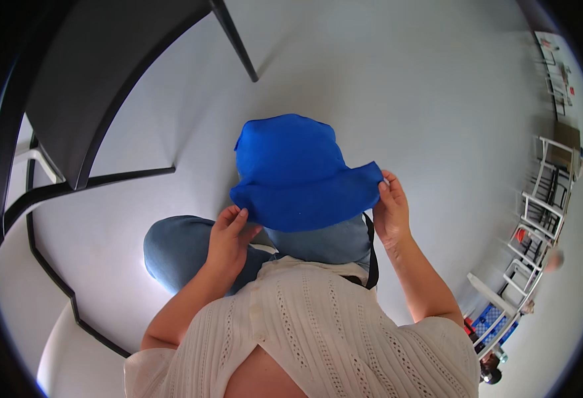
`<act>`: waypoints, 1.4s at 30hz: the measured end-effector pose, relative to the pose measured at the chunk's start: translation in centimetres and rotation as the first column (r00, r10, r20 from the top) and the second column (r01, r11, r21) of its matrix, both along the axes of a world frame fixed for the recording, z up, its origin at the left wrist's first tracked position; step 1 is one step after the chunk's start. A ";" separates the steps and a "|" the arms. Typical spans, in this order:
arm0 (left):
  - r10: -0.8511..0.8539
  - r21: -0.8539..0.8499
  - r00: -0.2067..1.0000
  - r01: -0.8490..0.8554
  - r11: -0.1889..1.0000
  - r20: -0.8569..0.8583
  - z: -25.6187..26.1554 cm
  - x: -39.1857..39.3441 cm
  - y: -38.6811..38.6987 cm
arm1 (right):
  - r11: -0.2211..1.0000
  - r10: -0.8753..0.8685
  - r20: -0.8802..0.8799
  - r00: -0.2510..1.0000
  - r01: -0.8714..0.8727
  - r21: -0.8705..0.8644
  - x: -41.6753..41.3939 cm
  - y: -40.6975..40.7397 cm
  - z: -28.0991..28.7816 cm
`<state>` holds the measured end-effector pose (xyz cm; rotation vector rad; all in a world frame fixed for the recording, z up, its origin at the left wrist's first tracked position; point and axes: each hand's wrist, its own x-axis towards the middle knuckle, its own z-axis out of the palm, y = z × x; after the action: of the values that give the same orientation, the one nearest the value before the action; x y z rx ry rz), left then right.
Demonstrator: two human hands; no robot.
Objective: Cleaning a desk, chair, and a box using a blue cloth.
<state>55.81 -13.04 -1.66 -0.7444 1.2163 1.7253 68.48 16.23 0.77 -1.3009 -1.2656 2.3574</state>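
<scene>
A piece of blue cloth (291, 169) lies draped over one raised knee of my blue trousers (321, 244), its near part spread sideways between my hands. My left hand (231, 236) pinches the near left edge between thumb and fingers. At the right corner, my right hand (392, 206) grips the cloth between thumb and fingertips. Whether the cloth is a garment or a loose piece cannot be told. A black strap (372, 253) hangs beside my right wrist, close to my waist. My other knee (177, 246) points out to the left, with no cloth on it.
A dark table or desk (92, 64) with black legs (237, 42) stands at the upper left. Pale floor (421, 99) surrounds my legs. Far to the right are white metal frames (545, 214), a blue plastic crate (490, 321) and a cardboard box (565, 144).
</scene>
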 end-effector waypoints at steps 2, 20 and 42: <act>0.054 0.062 0.996 -0.059 0.996 0.070 -0.5 0.1 0.1 | 0.994 -0.012 -0.010 1.000 0.013 0.108 -0.8 0.0 1.3; -0.307 -0.198 0.943 0.279 0.940 -0.129 3.1 0.7 -2.1 | 0.759 0.178 0.532 0.828 -0.460 0.462 2.6 0.4 0.4; -0.630 -0.524 0.100 0.463 0.714 -0.770 3.3 -12.8 3.1 | -0.134 0.586 0.648 0.486 -0.731 0.669 -10.5 6.0 4.6</act>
<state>43.00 -9.94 1.62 0.8455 2.0541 1.2876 57.98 22.23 5.38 -0.2623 -3.2315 1.0033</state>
